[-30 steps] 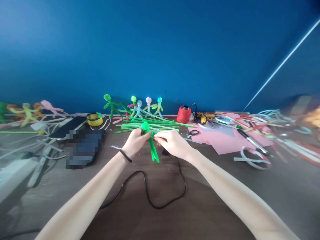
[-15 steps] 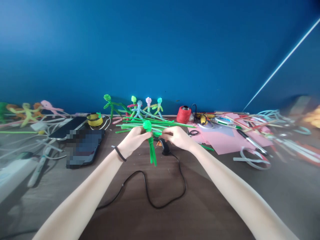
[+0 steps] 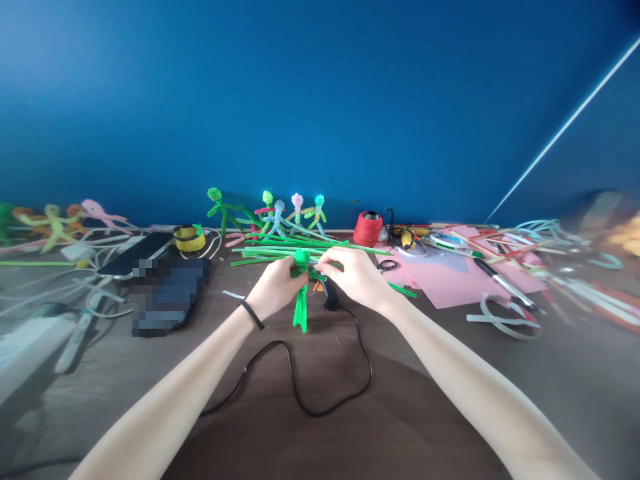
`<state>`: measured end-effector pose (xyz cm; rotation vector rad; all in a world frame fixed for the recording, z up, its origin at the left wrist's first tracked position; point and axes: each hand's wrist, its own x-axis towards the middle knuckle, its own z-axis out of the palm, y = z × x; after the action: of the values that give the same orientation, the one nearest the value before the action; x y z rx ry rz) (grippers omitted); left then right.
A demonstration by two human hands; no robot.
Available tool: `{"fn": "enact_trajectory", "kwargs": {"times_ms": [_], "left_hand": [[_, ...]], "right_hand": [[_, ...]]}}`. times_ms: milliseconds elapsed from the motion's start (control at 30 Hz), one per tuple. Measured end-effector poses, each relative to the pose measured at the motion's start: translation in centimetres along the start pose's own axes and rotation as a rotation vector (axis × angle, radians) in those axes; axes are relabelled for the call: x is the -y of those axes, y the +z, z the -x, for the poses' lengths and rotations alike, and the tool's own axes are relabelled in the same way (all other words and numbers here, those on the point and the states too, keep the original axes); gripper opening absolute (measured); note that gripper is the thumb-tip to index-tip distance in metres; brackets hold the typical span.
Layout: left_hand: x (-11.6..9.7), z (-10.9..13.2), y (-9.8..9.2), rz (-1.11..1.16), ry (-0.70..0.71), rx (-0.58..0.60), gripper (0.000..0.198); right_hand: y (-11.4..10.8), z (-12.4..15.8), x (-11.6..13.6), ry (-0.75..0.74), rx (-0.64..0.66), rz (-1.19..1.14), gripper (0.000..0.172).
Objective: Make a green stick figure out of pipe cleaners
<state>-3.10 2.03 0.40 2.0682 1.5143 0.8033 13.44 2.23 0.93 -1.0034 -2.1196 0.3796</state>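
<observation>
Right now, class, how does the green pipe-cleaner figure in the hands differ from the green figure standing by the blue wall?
The held figure is gripped by the left hand and right hand; the standing figure stands untouched near the wall. The held figure's legs hang bunched together; the standing figure's limbs spread wide. Both are green, with round coiled heads.
</observation>
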Motion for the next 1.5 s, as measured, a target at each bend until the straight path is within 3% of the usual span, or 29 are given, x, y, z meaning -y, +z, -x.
{"fn": "enact_trajectory", "kwargs": {"times_ms": [267,500,767,967,1233,1500], "left_hand": [[0.3,-0.3,-0.5,-0.024,-0.033,-0.115,0.015],[0.7,-0.5,-1.1,0.133,-0.032,-0.109,0.018],[-0.3,-0.1,-1.4,0.246,0.023,0.073,0.017],[-0.3,-0.1,-1.2,0.121,0.072,0.165,0.017],[-0.1,0.0,-0.8,-0.137,0.008,0.043,0.021],[0.3,-0.2,-0.8,-0.089,-0.037,-0.089,0.014]], "right_hand": [[0.8,0.5,0.6,-0.071,0.096,-0.054,0.016],[1.2,0.4,-1.4,0.068,0.172,-0.184,0.017],[0.8,0.0,-3.0,0.223,0.197,-0.259,0.018],[-0.2,-0.2,-2.8,0.112,0.082,-0.151,0.015],[-0.8,0.1,-0.1,0.013,-0.021,-0.041,0.012],[0.1,0.4,0.8,0.101,0.148,-0.226,0.016]]}}
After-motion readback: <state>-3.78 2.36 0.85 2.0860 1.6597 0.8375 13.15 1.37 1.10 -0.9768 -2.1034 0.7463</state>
